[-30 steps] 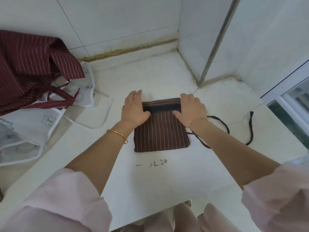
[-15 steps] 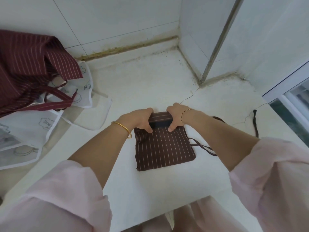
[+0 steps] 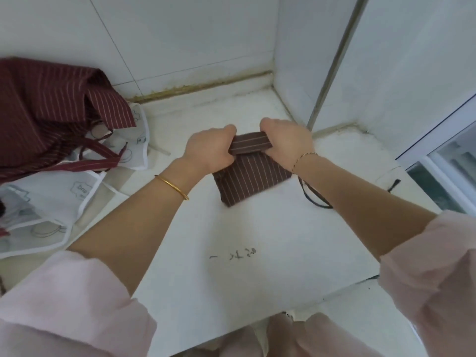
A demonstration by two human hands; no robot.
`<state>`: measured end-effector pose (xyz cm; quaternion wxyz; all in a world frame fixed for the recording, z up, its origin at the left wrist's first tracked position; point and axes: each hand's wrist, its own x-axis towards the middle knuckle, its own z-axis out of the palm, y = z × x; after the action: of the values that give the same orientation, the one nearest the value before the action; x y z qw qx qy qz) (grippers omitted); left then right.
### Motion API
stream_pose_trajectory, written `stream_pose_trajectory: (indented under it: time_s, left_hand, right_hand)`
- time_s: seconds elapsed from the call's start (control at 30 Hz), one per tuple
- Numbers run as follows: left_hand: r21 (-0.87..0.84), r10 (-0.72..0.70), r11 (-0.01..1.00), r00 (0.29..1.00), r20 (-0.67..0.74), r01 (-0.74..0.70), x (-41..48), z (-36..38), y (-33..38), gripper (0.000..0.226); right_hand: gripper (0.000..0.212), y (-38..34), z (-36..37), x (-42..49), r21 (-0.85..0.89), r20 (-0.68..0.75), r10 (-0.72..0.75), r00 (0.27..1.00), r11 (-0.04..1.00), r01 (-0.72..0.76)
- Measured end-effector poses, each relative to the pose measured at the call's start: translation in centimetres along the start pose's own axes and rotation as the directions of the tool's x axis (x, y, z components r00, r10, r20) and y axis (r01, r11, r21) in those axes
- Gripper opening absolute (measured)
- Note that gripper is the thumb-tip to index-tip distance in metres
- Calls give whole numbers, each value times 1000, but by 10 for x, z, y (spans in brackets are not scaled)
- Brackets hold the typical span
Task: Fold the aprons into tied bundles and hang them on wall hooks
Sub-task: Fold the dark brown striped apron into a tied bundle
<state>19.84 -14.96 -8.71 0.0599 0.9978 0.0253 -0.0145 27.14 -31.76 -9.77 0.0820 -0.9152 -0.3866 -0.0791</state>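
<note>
Hands point(image 3: 209, 150) point(image 3: 288, 141) side by side, wrists low | fingers curled, gripping apron's point(image 3: 251, 176) rolled far edge

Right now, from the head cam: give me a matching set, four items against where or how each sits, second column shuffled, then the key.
Items
1. folded brown apron
2. maroon apron
3. dark strap
4. gold bangle

States
A. on the left wrist
B. heaped at the far left of the counter
C. far edge gripped by the left hand and the right hand
D. trailing loose on the counter beside the right forearm

Pairs: 1-C, 2-B, 3-D, 4-A
</note>
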Motion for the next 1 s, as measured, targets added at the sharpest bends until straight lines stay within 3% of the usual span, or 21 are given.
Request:
stream_pose_trajectory:
  time_s: [0.07, 0.1, 0.17, 0.23, 0.3, 0.37, 0.47, 0.57, 0.63, 0.7, 0.77, 0.83, 0.9, 1.0]
  left_hand:
    - [242, 118, 970, 937, -328, -37, -1, -7, 4, 20]
    - [347, 184, 937, 901, -393, -40, -5, -5, 7, 23]
    - [419, 282, 902, 872, -399, -100, -15, 20, 7, 34]
    - [415, 334, 882, 918, -213, -224, -34, 55, 9, 42]
    - [374, 314, 872, 947, 64, -315, -56, 81, 16, 38]
    - [333, 307, 878, 938, 162, -345, -65, 91, 20, 34]
    - [86, 254, 955, 932, 259, -285, -60, 73, 20, 29]
    - [-274, 167, 961, 866, 471, -37, -52, 55, 13, 27]
    - [-447, 127, 877, 811, 572, 178, -56, 49, 9, 33]
    - [-575, 75, 721, 781, 620, 386, -65, 50, 2, 33]
    - [-697, -3, 506, 810, 587, 507, -74, 58, -8, 31]
    - [-784, -100, 283, 830, 549, 553, -84, 70, -15, 32]
    - [-817, -170, 163, 832, 529, 553, -90, 79, -15, 31]
    - [-816, -248, 245, 847, 470, 524, -88, 83, -11, 21]
  right_hand:
    - [20, 6, -5, 2, -111, -266, -57, 962, 993, 28]
    - [16, 8, -3, -1, -141, -359, -85, 929, 989, 36]
    - [17, 10, 14, -16, -152, -356, -129, 926, 985, 79]
    - [24, 9, 42, -43, -165, -112, -159, 981, 976, 140]
    - [33, 6, 63, -73, -143, 175, -163, 971, 972, 188]
    - [34, 6, 68, -88, -106, 244, -178, 953, 972, 209]
    - [25, 7, 50, -84, 98, 416, -84, 906, 994, 47]
    - [25, 15, 32, -75, 287, 602, -31, 798, 941, -180]
    - [21, 22, 28, -75, 371, 703, -42, 710, 873, -316]
    - [22, 28, 27, -79, 495, 761, -55, 646, 692, -525]
    - [16, 33, 30, -84, 612, 745, -39, 666, 440, -658]
    - [8, 31, 34, -87, 654, 713, 40, 700, 321, -684]
    - [24, 27, 41, -88, 609, 698, 130, 704, 409, -680]
    - [44, 15, 43, -88, 544, 658, 197, 727, 543, -640]
